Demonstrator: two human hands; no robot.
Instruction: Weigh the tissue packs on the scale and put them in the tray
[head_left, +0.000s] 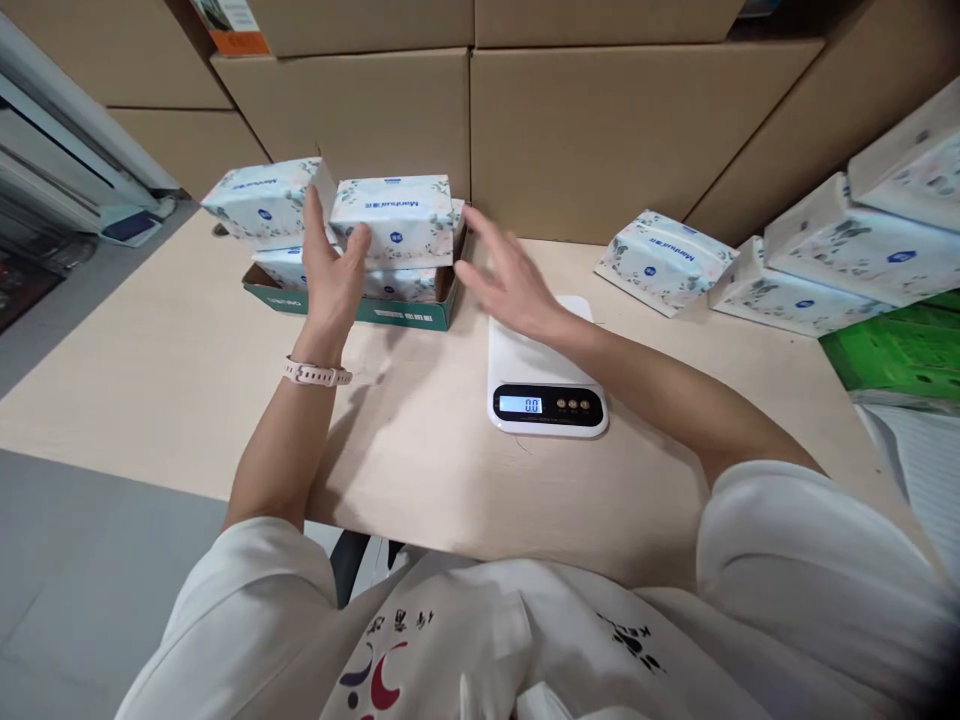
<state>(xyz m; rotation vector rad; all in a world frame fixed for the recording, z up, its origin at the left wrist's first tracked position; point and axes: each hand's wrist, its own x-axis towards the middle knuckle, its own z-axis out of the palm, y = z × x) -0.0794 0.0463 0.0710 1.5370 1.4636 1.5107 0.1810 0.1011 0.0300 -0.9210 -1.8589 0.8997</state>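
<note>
My left hand (330, 275) is upright at the gap between two white floral tissue packs. Its fingers are stretched out beside the left tissue pack (264, 205), with the thumb apart, in front of the lower left corner of the right tissue pack (394, 222). Both packs rest on a lower layer of similar packs (401, 285) inside a shallow green carton (405, 315). My right hand (514, 285) is open, fingers spread, just off the right end of the carton and above the scale. Under its forearm lies a white digital scale (551, 410) reading 0.0.
On the right of the table, one tissue pack (664, 262) leans near a stack of more packs (847, 240). A green crate (900, 345) is at the right edge. Large cardboard boxes (600, 140) form a wall behind the table (427, 450).
</note>
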